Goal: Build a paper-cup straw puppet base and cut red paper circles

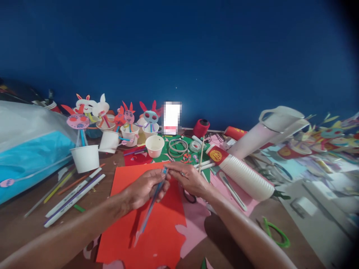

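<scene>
My left hand (pixel 150 186) is closed around a thin blue straw-like strip (pixel 150 209). The strip slants down toward me, and its lower end looks pale. At its upper end, the fingers of my right hand (pixel 190 179) are pinched together, touching or gripping the tip; the exact contact is blurred. Beneath both hands lies an orange-red paper sheet (pixel 120 224) with a wavy cut edge. Pink paper (pixel 196 224) with a cut outline sticks out to its right. A dark ring-shaped handle (pixel 190 197) shows partly under my right hand.
White markers (pixel 74 200) lie at left, near a paper cup (pixel 85 158) with a pink paper-face puppet (pixel 77 122). More puppets stand behind. A stack of paper cups (pixel 244 173), a white jug (pixel 269 127), a wire coil (pixel 178 148) and a green pipe cleaner (pixel 276 233) lie around.
</scene>
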`<state>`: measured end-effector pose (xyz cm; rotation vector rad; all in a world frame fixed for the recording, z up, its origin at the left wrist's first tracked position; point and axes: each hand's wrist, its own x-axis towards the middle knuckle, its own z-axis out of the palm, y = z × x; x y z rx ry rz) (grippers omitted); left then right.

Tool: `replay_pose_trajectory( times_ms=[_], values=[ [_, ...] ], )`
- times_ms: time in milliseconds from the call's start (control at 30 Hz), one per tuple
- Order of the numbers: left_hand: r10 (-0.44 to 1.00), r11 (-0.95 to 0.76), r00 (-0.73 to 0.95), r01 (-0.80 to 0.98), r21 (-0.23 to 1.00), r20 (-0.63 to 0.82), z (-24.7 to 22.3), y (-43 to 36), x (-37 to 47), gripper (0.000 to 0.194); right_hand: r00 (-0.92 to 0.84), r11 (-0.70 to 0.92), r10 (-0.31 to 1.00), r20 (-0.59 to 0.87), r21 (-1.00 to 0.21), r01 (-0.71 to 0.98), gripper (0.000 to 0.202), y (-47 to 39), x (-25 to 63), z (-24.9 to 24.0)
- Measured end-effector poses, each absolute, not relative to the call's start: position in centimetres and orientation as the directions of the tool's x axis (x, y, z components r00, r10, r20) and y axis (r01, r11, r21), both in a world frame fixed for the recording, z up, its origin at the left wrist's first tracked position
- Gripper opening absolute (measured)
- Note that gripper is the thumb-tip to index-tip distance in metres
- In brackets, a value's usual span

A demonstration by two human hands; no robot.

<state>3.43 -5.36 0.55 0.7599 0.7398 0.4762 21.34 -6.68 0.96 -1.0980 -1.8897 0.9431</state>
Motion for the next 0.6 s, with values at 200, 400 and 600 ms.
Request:
replay_pose_trajectory(
  times_ms=[200, 400, 600],
  values=[
    [0.605, 0.637, 0.662, -0.068, 0.768, -0.443, 0.5, -5.5, 3.6, 0.019, -0.225, 0.275, 0.952, 0.209, -0.905, 0.325, 0.022, -6.5, 20.8, 0.0],
    [0.598, 0.653, 0.666, -0.081, 0.753, -0.447, 0.8, -5.5, 3.7, 0.017, -0.197, 0.263, 0.957, 0.211, -0.918, 0.295, 0.017, -6.4, 20.6, -0.4],
    [0.579, 0.65, 0.69, -0.068, 0.757, -0.435, 1.1, -5.6, 3.8, 0.018, -0.211, 0.228, 0.962, 0.172, -0.934, 0.276, 0.018, -6.5, 20.5, -0.5]
  ],
)
